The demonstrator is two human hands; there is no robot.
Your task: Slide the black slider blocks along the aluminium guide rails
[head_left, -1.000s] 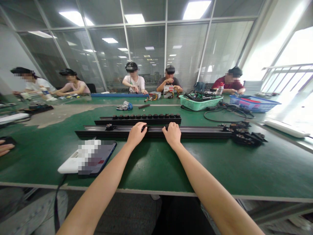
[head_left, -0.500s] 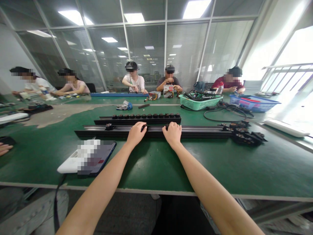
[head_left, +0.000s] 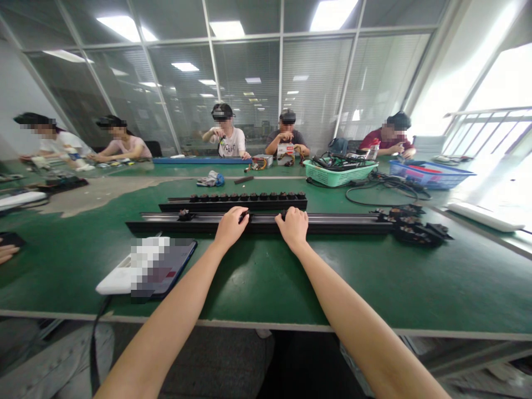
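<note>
A long black rail [head_left: 341,223] lies across the green table in front of me. My left hand [head_left: 231,224] is closed round a small black part at the rail's middle. Right of it, my right hand [head_left: 293,225] is closed at the rail too, its fingers on a small dark part mostly hidden by them. One black part [head_left: 185,215] sits on the rail's left portion. Behind it lies a second black rail [head_left: 233,205] with a row of several black parts. A pile of black parts [head_left: 419,228] touches or overlaps the rail's right end.
A phone [head_left: 177,269] and a white device [head_left: 118,275] lie at left front. Farther back are a green basket [head_left: 338,176] with cables, a blue basket [head_left: 432,176], gloves [head_left: 211,178] and a blue strip [head_left: 199,160]. Several people sit across the table; another person's hand [head_left: 7,252] shows at left.
My hands hold the same places on the rail. Across the table, the person in a white shirt has raised a hand toward the head. The view has shifted very slightly.
</note>
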